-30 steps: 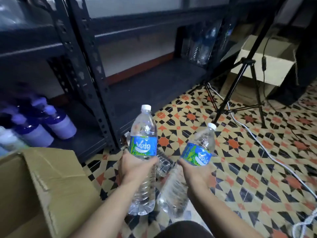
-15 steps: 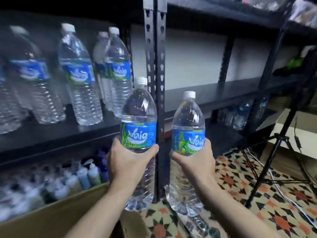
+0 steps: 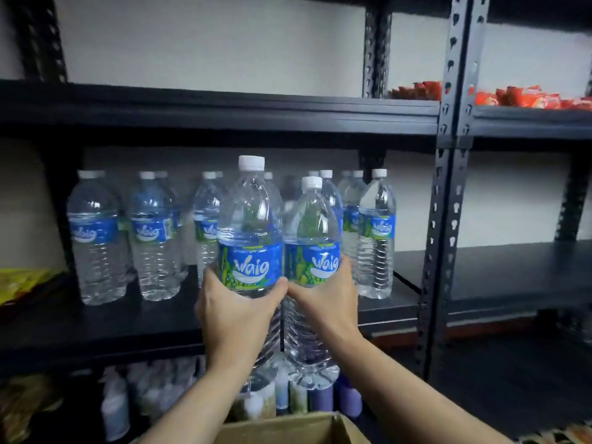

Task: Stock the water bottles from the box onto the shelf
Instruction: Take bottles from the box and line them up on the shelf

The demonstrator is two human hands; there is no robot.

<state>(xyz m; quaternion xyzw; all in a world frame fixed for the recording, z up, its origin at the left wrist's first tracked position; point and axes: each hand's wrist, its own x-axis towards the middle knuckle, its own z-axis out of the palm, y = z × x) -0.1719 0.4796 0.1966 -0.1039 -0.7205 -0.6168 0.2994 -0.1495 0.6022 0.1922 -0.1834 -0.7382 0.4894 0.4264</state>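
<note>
Head view: two water bottles are in hand, both upright, with their labels touching. The left hand (image 3: 238, 310) clamps the left water bottle (image 3: 250, 225) and the right hand (image 3: 326, 302) clamps the right water bottle (image 3: 312, 225). The shelf (image 3: 128, 325) lies straight ahead. Both bases hang below its front edge, so the bottles likely need lifting and then pushing forward. The left bottle rides higher. About eleven caps of stocked bottles (image 3: 96, 238) show, and others may be hidden. One cardboard box (image 3: 288, 427) sits below.

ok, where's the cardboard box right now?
Head view, bottom centre: the cardboard box pokes in at the frame edge, directly below the bottle gripped by the right hand.
</note>
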